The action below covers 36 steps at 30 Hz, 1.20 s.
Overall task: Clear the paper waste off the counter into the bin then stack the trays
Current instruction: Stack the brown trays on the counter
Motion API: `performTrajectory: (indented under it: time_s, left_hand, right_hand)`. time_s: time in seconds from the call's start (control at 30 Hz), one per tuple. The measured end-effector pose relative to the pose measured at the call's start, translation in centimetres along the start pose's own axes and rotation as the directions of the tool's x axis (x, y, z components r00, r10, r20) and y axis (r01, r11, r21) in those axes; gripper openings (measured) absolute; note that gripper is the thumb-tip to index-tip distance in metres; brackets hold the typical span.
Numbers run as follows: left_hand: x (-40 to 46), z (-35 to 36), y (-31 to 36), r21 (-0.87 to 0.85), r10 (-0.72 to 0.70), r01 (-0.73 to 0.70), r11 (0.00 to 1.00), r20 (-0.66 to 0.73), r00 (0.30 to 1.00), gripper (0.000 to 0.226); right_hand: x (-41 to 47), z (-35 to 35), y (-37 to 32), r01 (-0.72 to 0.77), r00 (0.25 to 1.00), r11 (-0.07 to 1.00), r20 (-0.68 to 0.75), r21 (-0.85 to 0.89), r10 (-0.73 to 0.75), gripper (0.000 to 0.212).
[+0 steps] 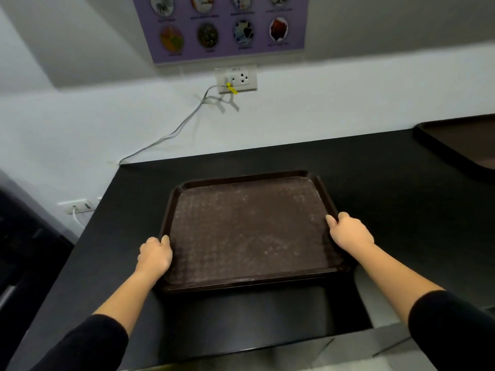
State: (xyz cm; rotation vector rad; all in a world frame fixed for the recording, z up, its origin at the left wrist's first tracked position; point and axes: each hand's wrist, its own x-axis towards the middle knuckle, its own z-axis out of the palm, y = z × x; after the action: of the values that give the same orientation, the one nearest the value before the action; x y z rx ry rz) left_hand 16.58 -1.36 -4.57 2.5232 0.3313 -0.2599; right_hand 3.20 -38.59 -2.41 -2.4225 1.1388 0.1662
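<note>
Brown plastic tray [249, 231], textured and scuffed with pale marks, lies on the black counter [375, 178] near its front edge, long side facing the person. A second dark rim line shows under its near edge; whether that is another tray beneath cannot be told.

Left hand [154, 254] grips the tray's left rim, fingers curled over the edge, thumb on the rim. Right hand [349, 231] grips the right rim the same way, thumb resting on the inner lip. Both forearms are bare, with dark sleeves [452, 328] pushed up towards the elbows.

Second tray [460, 143], also dark brown, lies well apart at the counter's far right, partly out of view.

Behind the counter, a white wall carries a socket [239, 79] with a grey cable [171, 133] plugged in and running down to the left. A purple poster [222, 28] hangs above the socket.
</note>
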Motion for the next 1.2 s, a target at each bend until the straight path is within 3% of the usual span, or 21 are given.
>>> performTrajectory:
  time_s: [0.37, 0.53, 1.0, 1.2]
  left_hand:
    - [-1.9, 0.4, -0.5, -0.096, 0.106, -0.114, 0.989, -0.086, 0.991, 0.031]
    - [-2.5, -1.7, 1.5, -0.128, 0.184, -0.211, 0.969, -0.199, 0.963, 0.029]
    - [1.1, -9.6, -0.1, -0.103, 0.117, -0.156, 0.982, -0.310, 0.943, 0.034]
    - [6.4, -12.4, -2.5, -0.149, 0.110, -0.156, 0.976, -0.278, 0.954, 0.034]
  right_hand:
    - [-1.0, -1.2, 2.4, 0.058, 0.998, 0.996, -0.040, 0.064, -0.056, 0.038]
    - [-0.3, -3.5, 1.5, 0.097, 0.992, 0.993, -0.085, 0.062, -0.092, 0.038]
    - [1.2, -4.1, -8.9, 0.305, 0.948, 0.952, -0.098, 0.020, -0.302, 0.040]
    - [1.1, -1.4, -15.1, 0.317, 0.944, 0.948, -0.105, 0.027, -0.313, 0.039]
